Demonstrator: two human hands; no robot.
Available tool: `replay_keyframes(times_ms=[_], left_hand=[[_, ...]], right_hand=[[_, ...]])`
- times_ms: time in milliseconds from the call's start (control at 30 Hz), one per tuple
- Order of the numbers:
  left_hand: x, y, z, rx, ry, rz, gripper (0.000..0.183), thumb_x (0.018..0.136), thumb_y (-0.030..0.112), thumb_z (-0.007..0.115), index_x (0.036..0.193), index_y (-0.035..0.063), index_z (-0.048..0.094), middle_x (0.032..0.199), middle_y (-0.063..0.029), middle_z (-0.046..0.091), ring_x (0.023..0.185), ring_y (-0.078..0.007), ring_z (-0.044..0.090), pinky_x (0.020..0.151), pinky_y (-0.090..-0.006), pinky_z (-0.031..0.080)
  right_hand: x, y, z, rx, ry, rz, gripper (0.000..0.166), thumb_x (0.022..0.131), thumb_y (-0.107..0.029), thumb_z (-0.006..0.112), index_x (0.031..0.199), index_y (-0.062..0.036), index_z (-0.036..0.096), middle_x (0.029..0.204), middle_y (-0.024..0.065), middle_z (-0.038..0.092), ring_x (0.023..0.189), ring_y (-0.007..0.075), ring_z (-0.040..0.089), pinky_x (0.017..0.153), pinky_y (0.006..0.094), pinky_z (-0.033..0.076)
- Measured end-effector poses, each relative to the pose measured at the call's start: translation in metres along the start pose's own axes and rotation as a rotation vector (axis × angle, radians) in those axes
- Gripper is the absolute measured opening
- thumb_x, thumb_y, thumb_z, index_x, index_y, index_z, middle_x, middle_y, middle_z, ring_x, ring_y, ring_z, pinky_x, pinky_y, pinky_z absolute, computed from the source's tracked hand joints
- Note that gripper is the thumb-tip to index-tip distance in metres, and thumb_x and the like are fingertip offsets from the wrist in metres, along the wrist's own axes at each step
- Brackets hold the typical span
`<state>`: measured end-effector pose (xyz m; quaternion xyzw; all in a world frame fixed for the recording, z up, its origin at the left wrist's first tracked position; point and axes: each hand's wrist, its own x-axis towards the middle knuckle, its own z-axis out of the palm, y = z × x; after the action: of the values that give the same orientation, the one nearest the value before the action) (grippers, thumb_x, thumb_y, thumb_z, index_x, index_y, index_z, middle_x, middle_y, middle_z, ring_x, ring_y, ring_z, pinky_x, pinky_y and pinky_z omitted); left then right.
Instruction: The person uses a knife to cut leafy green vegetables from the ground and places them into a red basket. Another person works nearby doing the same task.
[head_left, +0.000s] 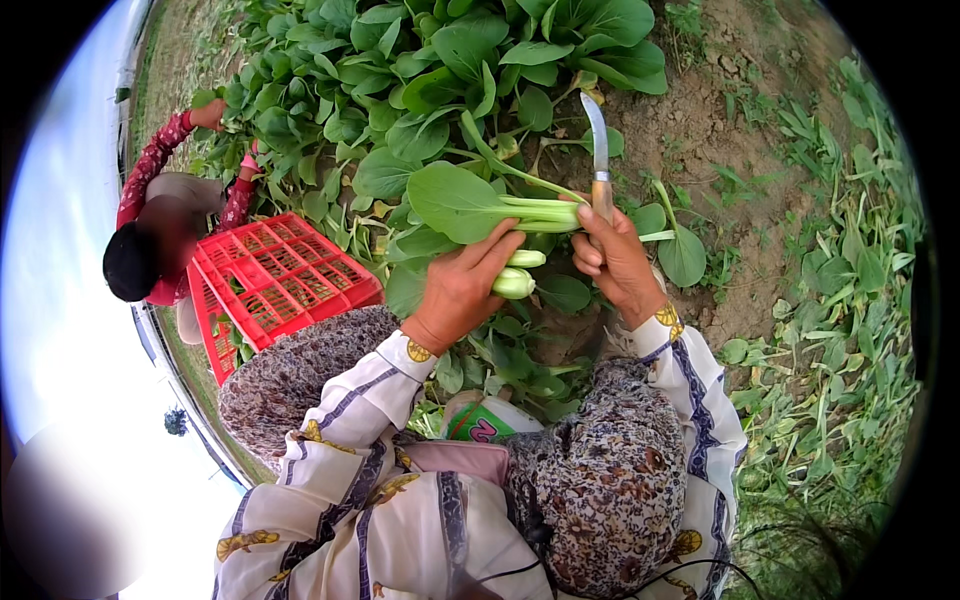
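Observation:
Several cut heads of leafy greens, like pak choi (514, 283), are in my left hand (461, 289), their pale bases pointing right. My right hand (619, 259) grips the wooden handle of a curved-blade knife (598, 139), blade pointing away from me. The thumb and fingers of the same hand pinch the base of another green head (536, 214), whose broad leaf spreads left above my left hand. A loose leaf (681, 255) with a pale stalk lies just right of my right hand.
Dense rows of growing greens (465, 60) stand ahead. A red plastic crate (285, 281) is at the left, beside a crouching co-worker (169, 195) whose hands reach into the plants. Cut leaves and weeds (832, 360) litter the soil at right. A white and green container (487, 420) sits between my knees.

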<state>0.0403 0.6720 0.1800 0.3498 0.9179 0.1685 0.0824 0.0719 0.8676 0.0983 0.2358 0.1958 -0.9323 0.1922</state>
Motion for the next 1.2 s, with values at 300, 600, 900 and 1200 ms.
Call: replay_keyframes(times_ms=[300,600,900,1200], left_hand=[[0.000,0.078,-0.008,-0.428,-0.091,0.007,0.051,0.062,0.004,0.071,0.111,0.0079,0.058,0.127,-0.0113,0.052,0.101,-0.0302,0.060,0.079,-0.0358,0.051],[0.015,0.052,0.039,-0.436,-0.186,-0.028,0.057,0.069,0.005,0.071,0.123,0.0100,0.053,0.116,-0.0126,0.058,0.104,-0.0291,0.057,0.089,-0.0370,0.044],[0.019,0.052,0.035,-0.602,-0.476,-0.272,0.055,0.071,0.021,0.074,0.120,0.0064,0.055,0.102,-0.0126,0.063,0.089,-0.0255,0.062,0.079,-0.0329,0.048],[0.016,0.045,0.039,-0.935,-0.544,-0.552,0.034,0.076,0.015,0.071,0.104,0.0003,0.061,0.092,-0.0037,0.064,0.083,-0.0061,0.055,0.076,-0.0246,0.046]], right_hand=[[-0.059,0.002,-0.042,0.014,0.325,-0.253,0.025,0.089,-0.021,0.060,0.105,-0.0029,0.053,0.067,-0.0025,0.048,0.047,0.0058,0.041,0.041,0.0222,0.032],[-0.078,0.003,-0.027,-0.325,0.131,-0.127,0.025,0.088,-0.020,0.062,0.102,-0.0002,0.054,0.072,0.0028,0.058,0.058,0.0093,0.059,0.050,0.0213,0.048],[-0.088,-0.003,-0.047,-0.758,0.115,-0.232,0.019,0.086,-0.017,0.064,0.092,-0.0020,0.054,0.069,-0.0001,0.055,0.051,0.0052,0.051,0.043,0.0186,0.039],[-0.064,0.010,-0.058,-1.133,0.321,-0.460,0.031,0.086,-0.023,0.062,0.106,-0.0007,0.055,0.082,0.0098,0.060,0.071,0.0223,0.060,0.063,0.0325,0.048]])
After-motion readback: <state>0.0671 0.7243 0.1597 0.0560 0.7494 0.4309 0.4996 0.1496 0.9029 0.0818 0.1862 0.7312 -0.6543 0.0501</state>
